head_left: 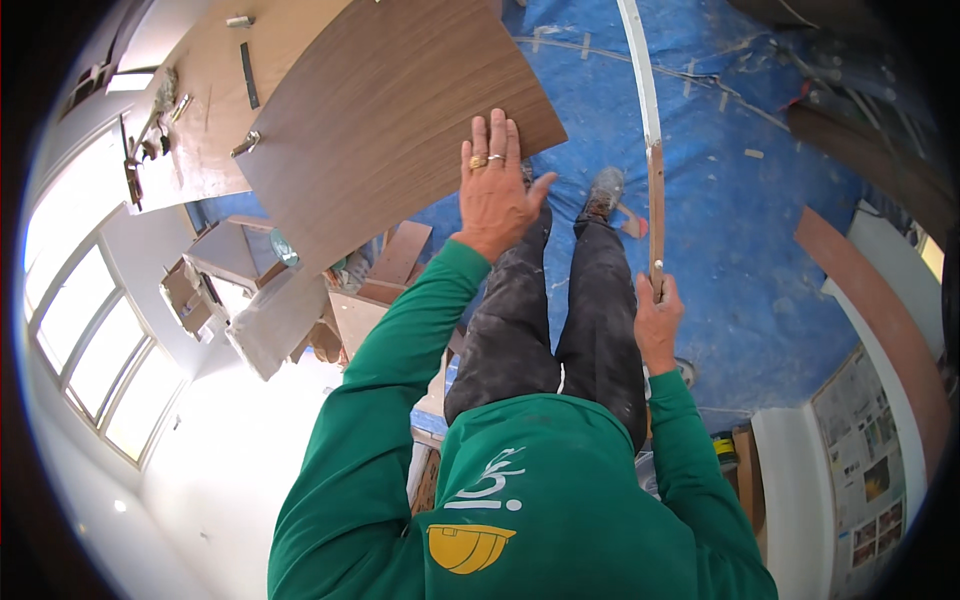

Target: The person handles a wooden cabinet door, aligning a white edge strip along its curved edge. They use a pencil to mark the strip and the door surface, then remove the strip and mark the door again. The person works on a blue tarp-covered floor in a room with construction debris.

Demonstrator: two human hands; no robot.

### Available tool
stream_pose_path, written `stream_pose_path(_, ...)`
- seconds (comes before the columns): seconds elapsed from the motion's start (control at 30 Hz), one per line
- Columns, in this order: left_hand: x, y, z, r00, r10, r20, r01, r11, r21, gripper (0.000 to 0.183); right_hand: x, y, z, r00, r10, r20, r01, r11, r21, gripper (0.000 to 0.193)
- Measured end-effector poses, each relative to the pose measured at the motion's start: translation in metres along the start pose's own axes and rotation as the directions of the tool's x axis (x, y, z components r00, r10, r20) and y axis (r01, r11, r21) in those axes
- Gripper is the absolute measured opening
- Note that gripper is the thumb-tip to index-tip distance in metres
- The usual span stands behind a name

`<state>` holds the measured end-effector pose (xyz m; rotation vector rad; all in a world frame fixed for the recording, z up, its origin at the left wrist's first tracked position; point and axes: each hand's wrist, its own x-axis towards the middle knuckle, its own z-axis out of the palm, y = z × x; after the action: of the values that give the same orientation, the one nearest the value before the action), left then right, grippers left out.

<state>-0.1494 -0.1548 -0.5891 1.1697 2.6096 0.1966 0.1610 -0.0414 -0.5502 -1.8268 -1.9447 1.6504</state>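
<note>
- Left hand (500, 205) is laid flat at the near edge of the panel (400, 120), back of the hand up. Fingers are straight and close together, pointing to 12, thumb stuck out toward 2. It isn't gripping anything, just resting on the wood. Two rings on it, fwiw.
- Panel is brown wood grain and sits mostly off to 10 o'clock from that hand. The fingers are on its face close to the right-hand corner, while the thumb pokes out past the edge.
- Right hand (658, 325) is closed round the near end of a strip (656, 210), thumb along the side. Can't see all the fingers, so no idea how they're wrapped.
- Strip runs from that hand up to 12, bare brown at the near part and white further out. It's well apart from the left hand, off to 3.
- One shoe (603, 190) is at 11 from the right hand, over a blue sheet (740, 250) covering the floor.
- Left hand's 9-to-10: a pale board (215, 120) with a black bar (250, 75) on it.
- Right hand's 3: a curved brown board (880, 330). At 4, some newspaper (865, 460).
</note>
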Motion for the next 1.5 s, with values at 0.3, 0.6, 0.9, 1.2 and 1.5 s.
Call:
stream_pose_path(0.3, -0.005, -0.032, -0.002, 0.973, -0.224, 0.064, 0.214, 0.968, 0.13, 0.094, -0.003, 0.002, -0.003, 1.0, -0.029, 0.006, 0.029, 0.999, -0.03, 0.028)
stream_pose_path(0.6, -0.004, -0.029, -0.006, 0.995, -0.087, 0.043, 0.084, 0.994, 0.068, 0.085, -0.004, -0.002, 0.002, 0.997, -0.075, 0.014, 0.075, 0.997, -0.006, 0.029)
stream_pose_path(0.9, -0.017, 0.005, 0.007, 0.987, 0.133, -0.091, -0.141, 0.986, -0.091, 0.076, -0.005, -0.006, 0.006, 0.994, -0.107, 0.034, 0.107, 0.994, -0.018, 0.028)
stream_pose_path(1.2, 0.03, -0.072, -0.019, 0.951, -0.268, -0.156, 0.211, 0.927, -0.309, 0.035, 0.002, -0.028, 0.018, 0.992, -0.12, 0.037, 0.12, 0.993, 0.001, 0.031)
stream_pose_path(1.5, 0.061, -0.06, -0.032, 0.927, -0.364, 0.093, 0.374, 0.868, -0.327, 0.046, -0.001, -0.018, 0.031, 0.996, -0.071, 0.048, 0.073, 0.996, -0.044, 0.031)
